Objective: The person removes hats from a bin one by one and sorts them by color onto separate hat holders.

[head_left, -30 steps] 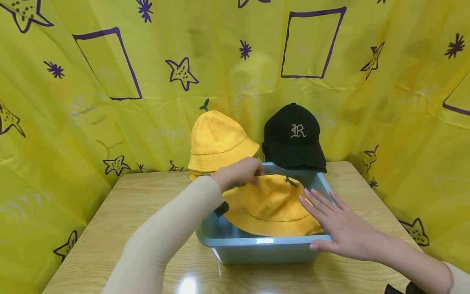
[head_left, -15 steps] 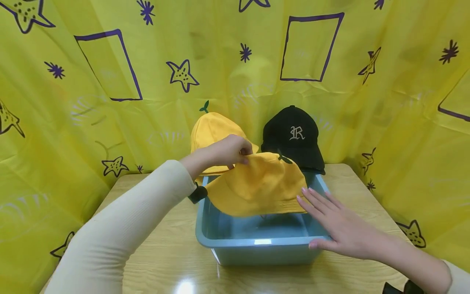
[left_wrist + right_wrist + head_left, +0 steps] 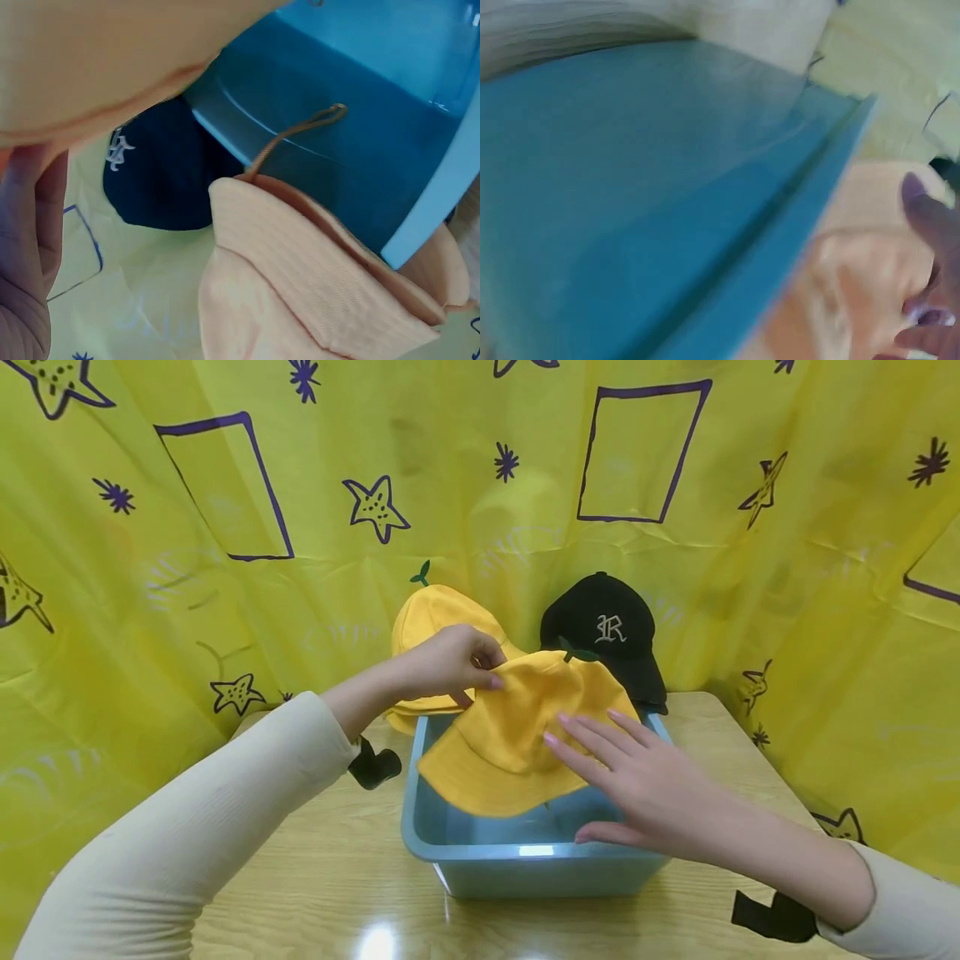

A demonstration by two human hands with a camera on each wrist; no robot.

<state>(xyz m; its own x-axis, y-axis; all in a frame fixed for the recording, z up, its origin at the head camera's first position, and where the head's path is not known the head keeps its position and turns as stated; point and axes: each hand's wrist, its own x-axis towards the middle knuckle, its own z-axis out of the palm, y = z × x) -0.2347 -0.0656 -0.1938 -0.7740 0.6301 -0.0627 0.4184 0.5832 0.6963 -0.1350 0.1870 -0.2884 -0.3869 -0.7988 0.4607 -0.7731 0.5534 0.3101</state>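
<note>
A yellow bucket hat (image 3: pixel 517 735) with a green sprout on its crown hangs tilted over the blue plastic basin (image 3: pixel 540 853). My left hand (image 3: pixel 450 664) pinches the upper left of its crown between thumb and fingers. Spread fingers of my right hand (image 3: pixel 637 777) lie in front of the hat's right side; whether they touch the cloth I cannot tell. In the left wrist view the held hat (image 3: pixel 112 67) fills the top left, its underside hidden. The right wrist view shows the basin's outer wall (image 3: pixel 652 187) with the blurred hat (image 3: pixel 870 255) beyond it.
Behind the basin's left corner stands another yellow hat (image 3: pixel 427 618), apparently on a further brim, with a cord (image 3: pixel 292 135) showing. A black cap (image 3: pixel 600 627) with a letter R sits behind the right corner. A yellow patterned curtain (image 3: pixel 465 527) hangs behind the wooden table (image 3: pixel 322 860).
My left hand has lifted the yellow hat up out of the basin, its sprout now higher. My right hand has moved left from the basin's right rim to the hat.
</note>
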